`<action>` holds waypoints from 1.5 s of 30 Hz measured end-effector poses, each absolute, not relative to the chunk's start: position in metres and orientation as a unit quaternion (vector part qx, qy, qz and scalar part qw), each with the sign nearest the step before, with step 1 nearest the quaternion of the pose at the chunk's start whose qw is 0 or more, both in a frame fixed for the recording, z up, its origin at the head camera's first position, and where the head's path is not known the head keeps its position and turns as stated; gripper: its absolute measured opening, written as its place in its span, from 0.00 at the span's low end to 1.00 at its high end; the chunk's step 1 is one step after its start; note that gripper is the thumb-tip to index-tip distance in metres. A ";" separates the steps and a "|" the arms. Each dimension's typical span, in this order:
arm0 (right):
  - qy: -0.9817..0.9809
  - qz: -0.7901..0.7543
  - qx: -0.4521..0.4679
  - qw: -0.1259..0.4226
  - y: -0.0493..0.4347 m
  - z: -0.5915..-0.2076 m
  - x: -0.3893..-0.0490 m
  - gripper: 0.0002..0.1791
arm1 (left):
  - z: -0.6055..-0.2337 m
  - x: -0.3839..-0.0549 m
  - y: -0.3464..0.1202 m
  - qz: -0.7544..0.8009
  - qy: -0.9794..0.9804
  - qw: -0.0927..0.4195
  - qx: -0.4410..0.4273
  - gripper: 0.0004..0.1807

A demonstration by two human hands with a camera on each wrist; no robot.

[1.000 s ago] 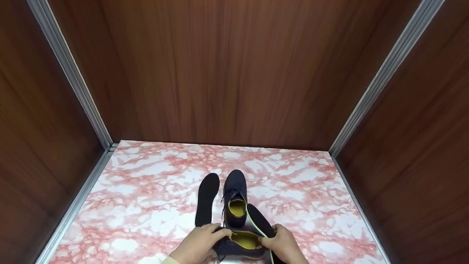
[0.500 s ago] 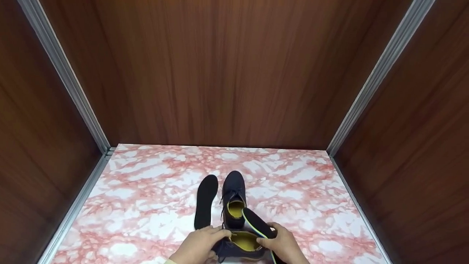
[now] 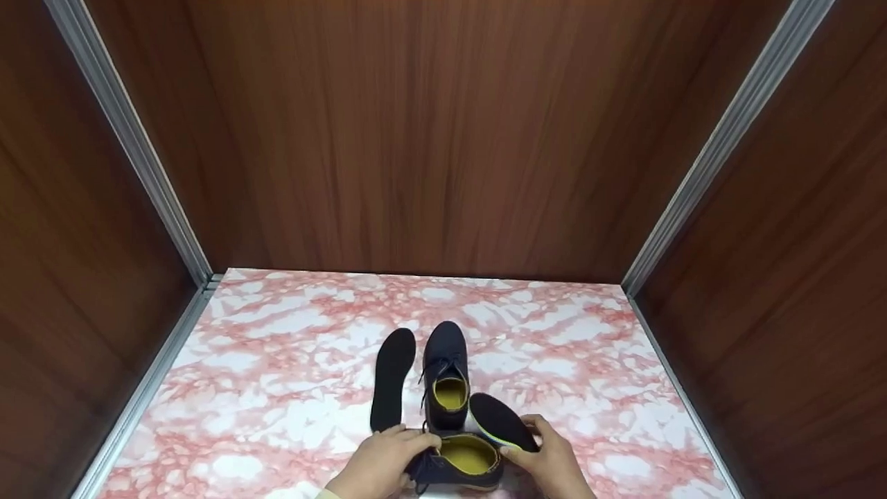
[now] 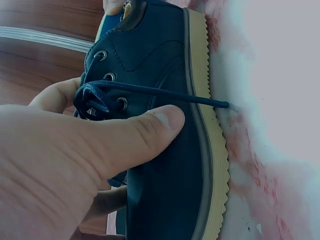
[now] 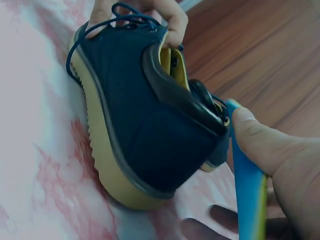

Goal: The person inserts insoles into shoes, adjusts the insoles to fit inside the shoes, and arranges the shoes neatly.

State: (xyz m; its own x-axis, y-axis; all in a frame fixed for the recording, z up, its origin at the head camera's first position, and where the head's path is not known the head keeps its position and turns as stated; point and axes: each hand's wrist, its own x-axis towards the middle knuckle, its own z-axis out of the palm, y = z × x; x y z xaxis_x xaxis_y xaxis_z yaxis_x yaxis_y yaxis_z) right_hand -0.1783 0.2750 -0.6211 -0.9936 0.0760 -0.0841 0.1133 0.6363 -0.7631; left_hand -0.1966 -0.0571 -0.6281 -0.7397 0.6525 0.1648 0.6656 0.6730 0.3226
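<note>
A navy lace-up shoe with a yellow lining lies crosswise at the near side, toe to the left. My left hand grips its front part; in the left wrist view the thumb presses the side below the laces, the fingers on the far side. My right hand pinches an insole, black on top with a blue and yellow edge, beside the heel. Its blue underside shows in the right wrist view, with the thumb on it. Inside the shoe opening, only yellow lining shows.
A matching navy shoe stands just beyond, toe pointing away. Left of it lies a second black insole, its near end close to my left hand. Brown wood-grain panels enclose the red-and-white marbled surface on three sides.
My right hand has shifted slightly right, away from the shoe's heel. The insole has turned in it, showing more of its black top. My left hand keeps its grip.
</note>
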 end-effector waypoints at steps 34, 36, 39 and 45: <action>0.961 -0.125 -0.213 -0.127 0.273 -0.566 -0.164 0.24 | -0.625 -0.197 -0.054 -0.195 -0.919 -0.003 -0.342 0.37; 0.962 -0.117 -0.216 -0.116 0.271 -0.564 -0.164 0.24 | -0.625 -0.197 -0.054 -0.192 -0.919 -0.005 -0.343 0.38; 0.963 -0.106 -0.224 -0.108 0.269 -0.563 -0.164 0.25 | -0.626 -0.197 -0.054 -0.191 -0.919 -0.007 -0.343 0.39; 0.961 -0.096 -0.242 -0.096 0.263 -0.561 -0.165 0.25 | -0.625 -0.197 -0.053 -0.195 -0.919 -0.006 -0.342 0.38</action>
State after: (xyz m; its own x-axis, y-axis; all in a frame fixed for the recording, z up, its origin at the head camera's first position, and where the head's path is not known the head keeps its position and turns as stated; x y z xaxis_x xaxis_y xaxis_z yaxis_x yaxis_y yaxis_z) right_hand -0.1654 0.2626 -0.5611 -0.8642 -0.4470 0.2308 -0.4838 0.8644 -0.1372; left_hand -0.1967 -0.0532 -0.6250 -0.7661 0.6311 0.1217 0.6262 0.6903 0.3623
